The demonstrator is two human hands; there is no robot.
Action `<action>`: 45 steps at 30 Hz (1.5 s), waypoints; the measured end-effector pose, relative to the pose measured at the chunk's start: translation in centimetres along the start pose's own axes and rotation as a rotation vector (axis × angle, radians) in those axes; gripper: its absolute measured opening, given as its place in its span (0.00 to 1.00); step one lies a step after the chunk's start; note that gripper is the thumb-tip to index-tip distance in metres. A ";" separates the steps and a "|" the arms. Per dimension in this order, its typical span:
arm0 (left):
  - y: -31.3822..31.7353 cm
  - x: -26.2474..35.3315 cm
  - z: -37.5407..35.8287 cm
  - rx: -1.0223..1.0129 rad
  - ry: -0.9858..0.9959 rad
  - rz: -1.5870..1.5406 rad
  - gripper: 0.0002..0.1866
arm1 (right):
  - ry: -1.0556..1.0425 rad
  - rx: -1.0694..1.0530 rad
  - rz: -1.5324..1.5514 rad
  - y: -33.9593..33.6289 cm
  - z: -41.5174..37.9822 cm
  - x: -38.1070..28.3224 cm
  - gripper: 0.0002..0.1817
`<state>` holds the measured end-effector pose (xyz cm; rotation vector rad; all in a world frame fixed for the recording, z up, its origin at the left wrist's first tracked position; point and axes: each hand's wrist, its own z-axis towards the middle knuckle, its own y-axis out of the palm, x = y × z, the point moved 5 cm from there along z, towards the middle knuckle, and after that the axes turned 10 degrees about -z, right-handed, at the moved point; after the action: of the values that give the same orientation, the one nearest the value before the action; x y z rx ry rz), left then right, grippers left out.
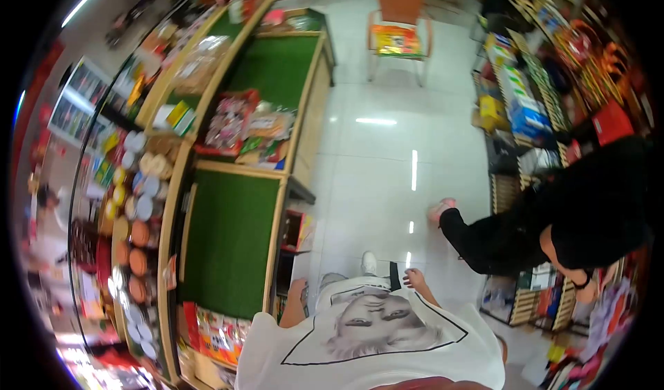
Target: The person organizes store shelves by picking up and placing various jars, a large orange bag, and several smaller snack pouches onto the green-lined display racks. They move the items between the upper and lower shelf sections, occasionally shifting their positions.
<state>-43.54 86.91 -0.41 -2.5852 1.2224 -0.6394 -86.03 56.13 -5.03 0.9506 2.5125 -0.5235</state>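
Note:
I look down at my own white T-shirt point(373, 335) with a printed face. My left hand point(299, 294) hangs at my side, close to the edge of a green-topped display counter point(232, 245); its fingers are too small to read. On the other side my right hand point(415, 278) hangs loosely over the white tiled floor point(377, 175), with nothing in it. One white shoe point(369, 262) shows in front of me.
A person in black point(588, 210) crouches at the right-hand shelves point(526, 106), one limb stretched onto the floor. Snack packs point(242, 127) lie between the two green counters. Jars and lids point(135, 217) fill the left shelving. A chair point(398, 27) holding a bright pack stands down the aisle.

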 end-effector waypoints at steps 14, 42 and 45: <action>18.1 29.4 6.2 -0.253 0.691 0.575 0.23 | 0.023 0.282 0.478 -9.8 3.5 -10.4 0.23; 35.2 77.1 12.5 -0.279 0.766 0.588 0.25 | 0.305 0.250 0.247 -29.0 29.1 -32.7 0.20; 35.7 80.4 13.3 -0.182 0.557 0.587 0.23 | 0.285 0.228 0.282 -34.3 34.3 -39.3 0.19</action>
<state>-16.45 2.14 -1.63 -2.0366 2.1717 -1.1840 -74.54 -5.20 -8.09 1.5358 2.5336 -0.6311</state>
